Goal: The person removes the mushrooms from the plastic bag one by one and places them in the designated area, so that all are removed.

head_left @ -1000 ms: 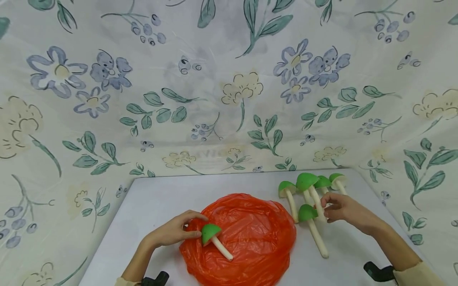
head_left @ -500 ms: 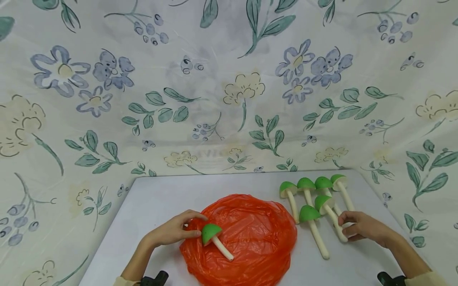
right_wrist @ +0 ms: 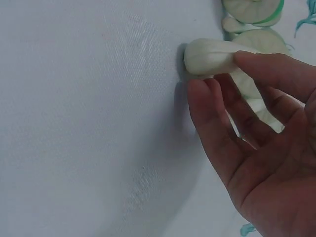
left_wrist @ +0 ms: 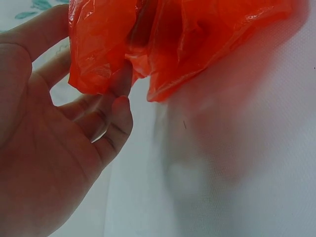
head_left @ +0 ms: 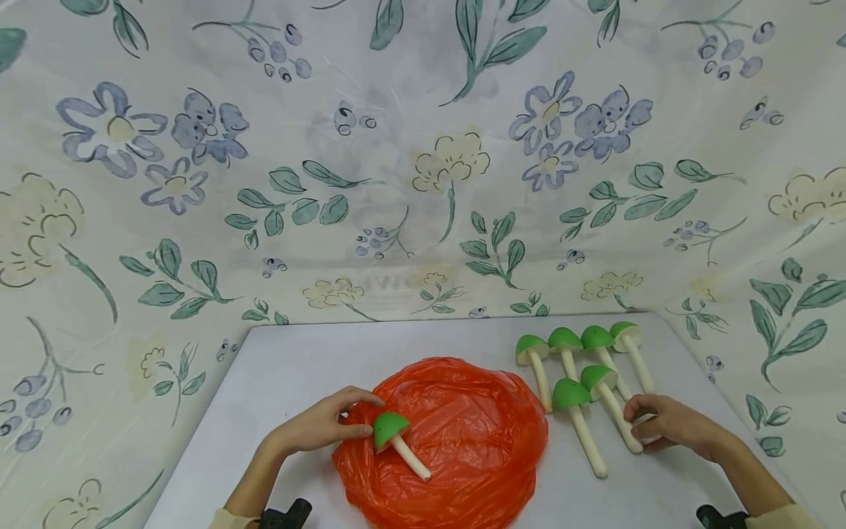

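Observation:
A crumpled red plastic bag point(head_left: 456, 433) lies spread on the white table. My left hand point(head_left: 322, 424) holds its left rim, the thumb on one side and curled fingers on the other; the left wrist view shows the red film point(left_wrist: 103, 44) between them. One toy mushroom point(head_left: 400, 445) with a green cap and pale stem rests on the bag beside my left fingertips. On the right, my right hand point(head_left: 674, 424) pinches the lower stem of another toy mushroom point(head_left: 613, 411) lying on the table. In the right wrist view, thumb and fingers flank that stem end point(right_wrist: 210, 57).
Several more green-capped mushrooms lie at the back right, among them a front one point(head_left: 581, 430) and a far-right one point(head_left: 634, 353). A floral cloth point(head_left: 396, 184) hangs behind and at both sides of the white table point(head_left: 297, 353).
My right hand has moved toward me and to the right with its mushroom, which now lies flat beside the front one. During the last half second little differs. The left hand stays put.

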Tool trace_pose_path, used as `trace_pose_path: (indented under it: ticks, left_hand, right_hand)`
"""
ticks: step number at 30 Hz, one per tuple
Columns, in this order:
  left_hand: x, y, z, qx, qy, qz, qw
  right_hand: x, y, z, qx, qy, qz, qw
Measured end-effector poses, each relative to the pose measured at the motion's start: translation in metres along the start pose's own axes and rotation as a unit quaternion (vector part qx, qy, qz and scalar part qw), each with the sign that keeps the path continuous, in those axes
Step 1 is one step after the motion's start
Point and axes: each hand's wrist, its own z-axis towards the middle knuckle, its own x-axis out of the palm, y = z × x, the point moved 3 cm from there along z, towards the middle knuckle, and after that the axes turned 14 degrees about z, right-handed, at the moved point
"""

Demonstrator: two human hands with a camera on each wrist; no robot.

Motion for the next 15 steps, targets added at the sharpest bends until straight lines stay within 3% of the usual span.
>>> trace_pose_path:
  ticks: [10,15]
  left_hand:
    - [0.000,0.000,0.000,0.000,0.000,-0.003,1.0000]
    - [-0.001,-0.002,-0.001,0.004,0.000,-0.003,1.0000]
  right_hand:
    - [-0.005,0.012,0.002,-0.017,-0.043,-0.027,0.999]
    - [-0.003,0.025,0.005,-0.045,-0.095,-0.054,0.993]
